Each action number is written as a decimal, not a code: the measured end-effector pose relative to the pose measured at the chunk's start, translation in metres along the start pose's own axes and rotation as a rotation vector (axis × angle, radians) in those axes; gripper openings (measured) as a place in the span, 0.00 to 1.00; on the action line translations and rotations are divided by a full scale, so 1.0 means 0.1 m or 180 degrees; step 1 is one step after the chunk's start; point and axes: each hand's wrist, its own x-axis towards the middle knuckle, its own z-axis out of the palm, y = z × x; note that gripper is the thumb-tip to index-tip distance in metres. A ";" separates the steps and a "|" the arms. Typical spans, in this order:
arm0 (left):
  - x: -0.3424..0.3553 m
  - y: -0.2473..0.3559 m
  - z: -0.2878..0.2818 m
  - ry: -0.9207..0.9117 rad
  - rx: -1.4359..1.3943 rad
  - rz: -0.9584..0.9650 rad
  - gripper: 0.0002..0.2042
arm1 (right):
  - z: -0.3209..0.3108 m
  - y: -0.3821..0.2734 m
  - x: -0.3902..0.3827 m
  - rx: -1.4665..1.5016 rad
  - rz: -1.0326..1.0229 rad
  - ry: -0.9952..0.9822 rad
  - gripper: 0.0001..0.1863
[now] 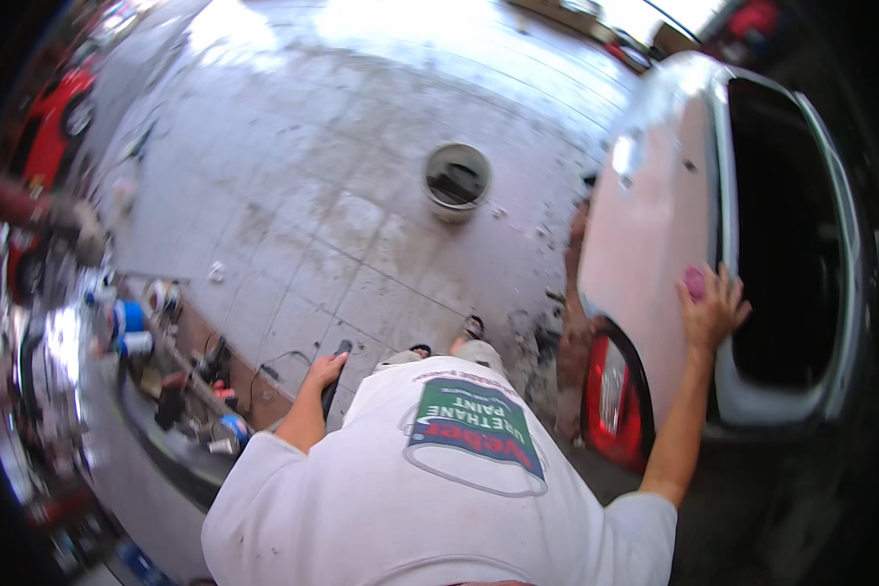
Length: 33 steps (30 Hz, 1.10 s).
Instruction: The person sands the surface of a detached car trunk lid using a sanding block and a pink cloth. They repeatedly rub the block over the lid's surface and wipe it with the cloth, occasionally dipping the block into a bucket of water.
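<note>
Resting on the pink-and-grey car body [645,220], the right hand [711,313] holds a small, round pink pad [694,282] against it, probably light, soft and best pinched by its rim, while left of that body the left hand [326,370] grips a dark, elongated, likely stiff object [343,348].

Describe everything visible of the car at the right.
The car shows only partly. Its dull, metal-looking body is pinkish beige with whitish patches; a red-and-clear lamp sits at the near corner, and the window is dark, pale-framed. The right hand appears to press a pink object against the body.
</note>
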 end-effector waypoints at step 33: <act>1.17 1.47 -2.12 0.0592 -0.0320 -0.0258 0.36 | 0.83 0.15 3.17 0.1866 0.1263 -0.1809 0.17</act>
